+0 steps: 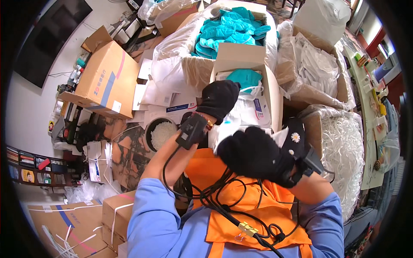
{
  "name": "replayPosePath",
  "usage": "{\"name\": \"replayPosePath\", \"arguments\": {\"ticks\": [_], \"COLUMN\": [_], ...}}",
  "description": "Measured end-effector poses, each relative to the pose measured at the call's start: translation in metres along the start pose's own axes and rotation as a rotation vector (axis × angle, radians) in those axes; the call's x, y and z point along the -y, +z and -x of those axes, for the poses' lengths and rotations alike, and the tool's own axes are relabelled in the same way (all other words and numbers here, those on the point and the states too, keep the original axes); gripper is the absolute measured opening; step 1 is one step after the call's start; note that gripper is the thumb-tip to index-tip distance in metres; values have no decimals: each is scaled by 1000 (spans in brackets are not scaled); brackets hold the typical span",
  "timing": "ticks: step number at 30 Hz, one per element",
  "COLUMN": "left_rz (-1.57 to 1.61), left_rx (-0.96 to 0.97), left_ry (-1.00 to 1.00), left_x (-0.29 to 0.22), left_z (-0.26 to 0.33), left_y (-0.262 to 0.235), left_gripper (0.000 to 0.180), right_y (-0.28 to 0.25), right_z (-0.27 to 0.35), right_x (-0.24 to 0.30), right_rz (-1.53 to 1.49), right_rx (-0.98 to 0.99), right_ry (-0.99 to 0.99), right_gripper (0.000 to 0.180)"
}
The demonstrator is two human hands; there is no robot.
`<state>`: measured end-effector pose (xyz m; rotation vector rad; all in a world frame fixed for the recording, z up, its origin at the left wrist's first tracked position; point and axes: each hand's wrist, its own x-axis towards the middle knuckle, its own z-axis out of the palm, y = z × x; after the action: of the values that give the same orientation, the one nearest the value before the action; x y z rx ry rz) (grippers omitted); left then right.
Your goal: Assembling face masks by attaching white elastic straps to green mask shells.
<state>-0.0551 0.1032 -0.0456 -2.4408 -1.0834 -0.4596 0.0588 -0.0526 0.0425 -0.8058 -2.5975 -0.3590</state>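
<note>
A teal cup-shaped face mask [246,79] with white straps is over the near white carton [275,101]. My left hand [218,99], in a black glove, is curled closed with its fingertips at the mask's left edge. Closer to my body, my right hand [256,155], also black-gloved, is closed in front of the carton. White sheet-like material shows on both sides of it, but what lies within its fingers is hidden. White printed packets [254,112] lie inside the carton, below the mask.
Behind the carton stands a plastic-lined box full of teal masks [230,32]. At right are a box of white packets [316,64] and a box of white straps [342,150]. A bowl of white pieces [163,134] sits left. Black cables [219,198] cross my orange apron.
</note>
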Motion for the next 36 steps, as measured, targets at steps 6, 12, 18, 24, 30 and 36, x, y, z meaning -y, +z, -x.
{"name": "replayPosePath", "arguments": {"ticks": [6,12,18,24,30,36], "left_rz": [634,395,593,628,435,525], "left_rx": [396,730,873,841,680,617], "left_ry": [23,228,193,269,325,303], "left_x": [14,23,20,15,7,15], "left_z": [2,21,17,30,47,47], "left_y": [-16,10,11,6,-3,2], "left_gripper": [48,83,94,83,83,62], "right_y": [-33,-20,36,65,76,83], "right_z": [12,14,29,24,28,35], "right_x": [2,-31,-67,-67,-70,-68], "right_rz": [-320,-667,-297,-459,-414,-415], "right_rx": [164,21,24,361,493,407], "right_ry": [218,785,654,707,720,744], "right_gripper": [25,30,41,61,67,63]}}
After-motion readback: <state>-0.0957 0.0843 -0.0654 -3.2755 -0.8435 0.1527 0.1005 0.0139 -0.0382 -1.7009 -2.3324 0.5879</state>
